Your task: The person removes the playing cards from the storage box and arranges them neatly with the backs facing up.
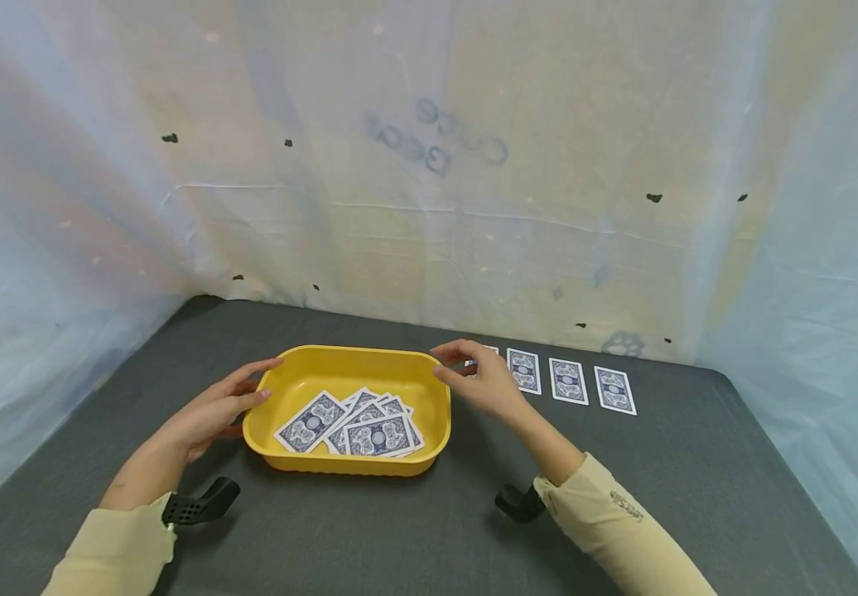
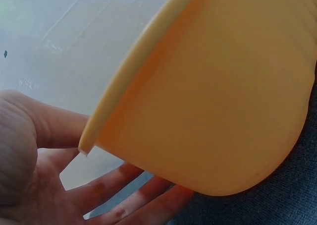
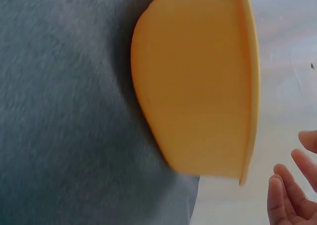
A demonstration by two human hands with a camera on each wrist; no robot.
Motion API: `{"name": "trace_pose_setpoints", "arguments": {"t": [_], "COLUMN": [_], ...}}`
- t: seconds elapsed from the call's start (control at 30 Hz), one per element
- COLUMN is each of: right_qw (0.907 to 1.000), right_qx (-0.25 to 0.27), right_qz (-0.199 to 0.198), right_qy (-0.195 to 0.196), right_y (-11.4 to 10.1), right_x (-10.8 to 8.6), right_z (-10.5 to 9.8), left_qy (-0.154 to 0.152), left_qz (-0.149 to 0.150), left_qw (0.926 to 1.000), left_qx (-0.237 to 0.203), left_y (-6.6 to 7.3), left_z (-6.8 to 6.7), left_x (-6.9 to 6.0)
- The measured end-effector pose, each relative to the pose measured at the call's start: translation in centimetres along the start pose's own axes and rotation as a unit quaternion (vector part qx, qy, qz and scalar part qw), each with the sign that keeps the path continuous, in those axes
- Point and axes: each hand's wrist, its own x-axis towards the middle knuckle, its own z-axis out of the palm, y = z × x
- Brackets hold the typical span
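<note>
A yellow plastic tray (image 1: 347, 466) stands in front of me, several blue-backed playing cards (image 1: 379, 436) lying face down in a loose heap inside it. At its left end, my left hand (image 1: 213, 411) grips the rim; in the left wrist view the thumb is at the rim and the fingers reach along the outer wall (image 2: 208, 101). My right hand (image 1: 484, 381) hovers beside the tray's far right corner, fingers bent and holding nothing. In the right wrist view its fingers (image 3: 290, 193) show apart from the tray's rim (image 3: 253, 86).
Several more face-down cards (image 1: 568, 382) form a row on the dark table (image 1: 667, 488), right of the tray; my right hand partly covers the leftmost card. A pale plastic sheet (image 1: 429, 240) hangs behind the table and along both sides.
</note>
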Motion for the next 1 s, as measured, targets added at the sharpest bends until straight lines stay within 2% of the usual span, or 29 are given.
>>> {"name": "trace_pose_setpoints", "arguments": {"t": [0.17, 0.4, 0.73, 1.0], "right_qw": [0.9992, 0.9968, 0.9876, 0.9834], "right_qx": [0.010, 0.007, 0.031, -0.025], "right_qz": [-0.012, 0.013, 0.010, 0.027], "right_qy": [-0.036, -0.078, -0.154, -0.178], "right_y": [-0.7, -1.7, -1.9, -1.9], "right_x": [0.5, 0.9, 1.0, 0.8], "right_z": [1.1, 3.0, 5.6, 6.5], "left_qy": [0.000, 0.003, 0.001, 0.002], "left_qz": [-0.003, -0.003, 0.000, -0.002], "left_qw": [1.0000, 1.0000, 1.0000, 1.0000], "left_qx": [-0.002, 0.000, -0.001, -0.002], "left_y": [0.2, 0.2, 0.0, 0.0], "left_z": [0.0, 0.0, 0.0, 0.2], "left_x": [-0.2, -0.2, -0.2, -0.1]}}
